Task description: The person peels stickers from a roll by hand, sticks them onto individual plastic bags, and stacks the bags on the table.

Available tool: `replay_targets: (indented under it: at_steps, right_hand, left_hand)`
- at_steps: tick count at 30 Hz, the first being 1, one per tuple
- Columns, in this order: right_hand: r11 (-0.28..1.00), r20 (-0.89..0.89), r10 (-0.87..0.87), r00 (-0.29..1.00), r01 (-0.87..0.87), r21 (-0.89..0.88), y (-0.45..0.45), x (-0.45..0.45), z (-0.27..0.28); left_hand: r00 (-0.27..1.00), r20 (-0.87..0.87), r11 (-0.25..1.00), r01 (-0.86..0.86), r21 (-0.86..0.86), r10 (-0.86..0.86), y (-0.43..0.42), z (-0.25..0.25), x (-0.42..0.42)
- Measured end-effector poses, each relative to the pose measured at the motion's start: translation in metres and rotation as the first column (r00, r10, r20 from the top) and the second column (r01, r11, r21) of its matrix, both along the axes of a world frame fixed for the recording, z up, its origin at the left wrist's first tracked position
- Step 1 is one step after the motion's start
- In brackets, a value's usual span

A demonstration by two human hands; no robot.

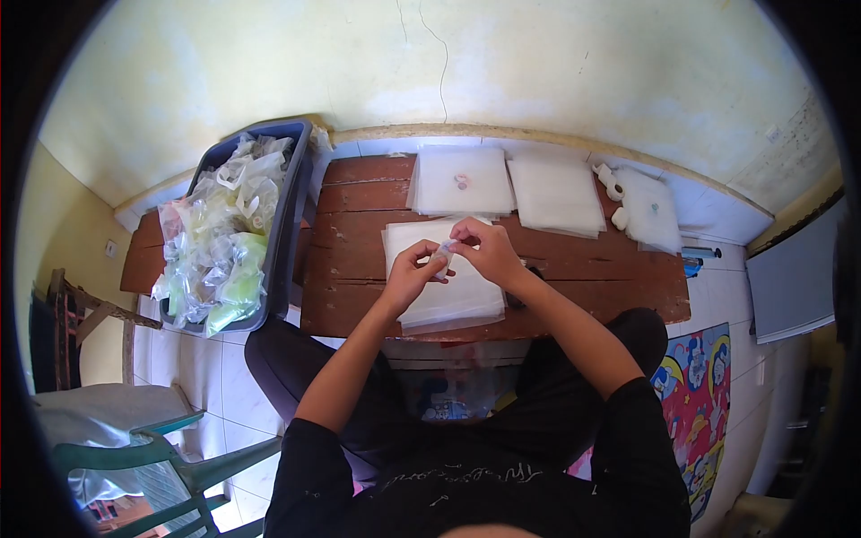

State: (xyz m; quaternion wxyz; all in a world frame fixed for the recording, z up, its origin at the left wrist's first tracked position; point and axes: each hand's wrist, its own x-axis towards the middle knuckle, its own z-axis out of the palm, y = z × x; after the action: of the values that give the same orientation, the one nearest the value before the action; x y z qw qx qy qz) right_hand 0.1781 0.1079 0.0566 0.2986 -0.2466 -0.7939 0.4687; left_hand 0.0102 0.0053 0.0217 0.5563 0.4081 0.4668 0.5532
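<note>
A small pale bluish-white bundle [445, 248], too small to identify, is between my two hands. My left hand [417, 272] is closed around its lower part. My right hand [484, 249] pinches at its upper end with thumb and fingertips. Both hands hover over a stack of clear plastic sheets or bags [448, 309] at the front of the brown wooden table [354, 251]. A small dark object [535, 273] is partly hidden behind my right forearm.
Behind are more plastic stacks [556, 193], one bearing a small reddish mark [462, 181]. White rolled pieces [610, 184] lie by the right stack [650, 215]. Left stands a dark tub [285, 242] heaped with plastic bags [238, 215]; a green chair [166, 457] is nearer.
</note>
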Motion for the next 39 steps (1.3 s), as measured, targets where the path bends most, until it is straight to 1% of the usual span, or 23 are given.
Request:
replay_targets:
  at_steps: [3,5,6,8,9,11,13,18,19,21,23,25,27,30,33,34,35,36,37,39]
  right_hand:
    - [0.999,-0.021,-0.04,0.999,0.04,-0.008,-0.002,-0.002,0.002]
    - [0.986,-0.094,-0.078,0.993,0.091,0.14,-0.004,-0.002,-0.003]
    - [0.986,-0.092,-0.077,0.993,0.09,0.139,-0.005,-0.001,-0.001]
    - [0.965,-0.087,-0.06,0.994,0.08,0.248,-0.008,0.0,0.003]
    - [0.966,-0.085,-0.059,0.995,0.079,0.246,-0.008,0.001,0.001]
    - [0.905,-0.033,-0.001,0.999,0.015,0.425,-0.007,0.004,-0.002]
    - [0.907,-0.026,0.004,1.0,0.007,0.42,-0.01,0.005,0.0]
    - [0.913,0.0,0.002,1.0,-0.001,0.409,-0.016,0.007,-0.002]
    - [0.922,0.006,0.002,1.0,-0.004,0.386,-0.016,0.008,-0.003]
    - [0.931,0.011,0.002,1.0,-0.006,0.364,-0.017,0.008,-0.005]
    - [0.905,0.001,0.005,1.0,-0.005,0.426,-0.017,0.009,-0.006]
    - [0.903,0.016,-0.001,1.0,-0.006,0.429,-0.019,0.01,-0.005]
    - [0.904,0.033,-0.007,0.999,-0.008,0.428,-0.02,0.011,-0.006]
    - [0.897,0.029,-0.009,1.0,-0.004,0.442,-0.021,0.012,-0.008]
    - [0.91,0.001,-0.02,1.0,0.018,0.415,-0.022,0.013,-0.004]
    - [0.927,0.013,-0.032,0.999,0.025,0.373,-0.023,0.014,0.001]
    - [0.943,0.026,-0.044,0.999,0.033,0.331,-0.023,0.014,0.003]
    - [0.943,0.026,-0.045,0.999,0.034,0.331,-0.022,0.014,0.003]
    - [0.952,0.017,-0.046,0.999,0.039,0.303,-0.022,0.014,0.003]
    - [0.961,0.007,-0.048,0.999,0.045,0.274,-0.021,0.013,0.002]
  left_hand:
    - [0.999,0.01,0.999,-0.039,-0.015,0.039,0.001,0.0,0.002]
    - [0.997,0.016,0.997,-0.072,-0.03,0.073,0.0,-0.001,0.001]
    - [0.995,0.022,0.994,-0.1,-0.044,0.101,0.001,-0.001,0.001]
    - [0.994,0.017,0.994,-0.105,-0.043,0.106,0.0,-0.002,0.001]
    - [0.994,0.011,0.993,-0.11,-0.041,0.111,-0.001,-0.002,0.001]
    - [0.994,0.016,0.993,-0.109,-0.039,0.11,-0.002,-0.002,0.002]
    - [0.994,0.019,0.994,-0.106,-0.036,0.107,-0.002,0.0,0.004]
    - [0.992,0.019,0.992,-0.124,0.038,0.124,-0.004,-0.002,0.009]
    - [0.992,0.019,0.992,-0.124,0.038,0.124,-0.004,-0.003,0.009]
    - [0.994,-0.032,0.991,-0.104,0.084,0.107,-0.004,-0.004,0.009]
    - [0.994,-0.025,0.992,-0.102,0.072,0.104,-0.004,-0.004,0.009]
    - [0.995,-0.019,0.993,-0.099,0.058,0.1,-0.003,-0.004,0.009]
    - [0.993,-0.072,0.993,-0.092,0.069,0.097,-0.004,-0.006,0.009]
    - [0.991,-0.084,0.992,-0.097,0.075,0.103,-0.003,-0.01,0.01]
    - [0.988,-0.107,0.991,-0.106,0.076,0.113,-0.003,-0.011,0.011]
    - [0.988,-0.107,0.991,-0.106,0.076,0.114,-0.003,-0.011,0.011]
    - [0.982,-0.148,0.991,-0.104,0.085,0.116,-0.003,-0.01,0.011]
    - [0.975,-0.188,0.99,-0.102,0.094,0.118,-0.004,-0.01,0.011]
    - [0.975,-0.189,0.99,-0.101,0.094,0.118,-0.003,-0.011,0.011]
    - [0.952,-0.272,0.985,-0.104,0.14,0.14,-0.001,-0.014,0.01]
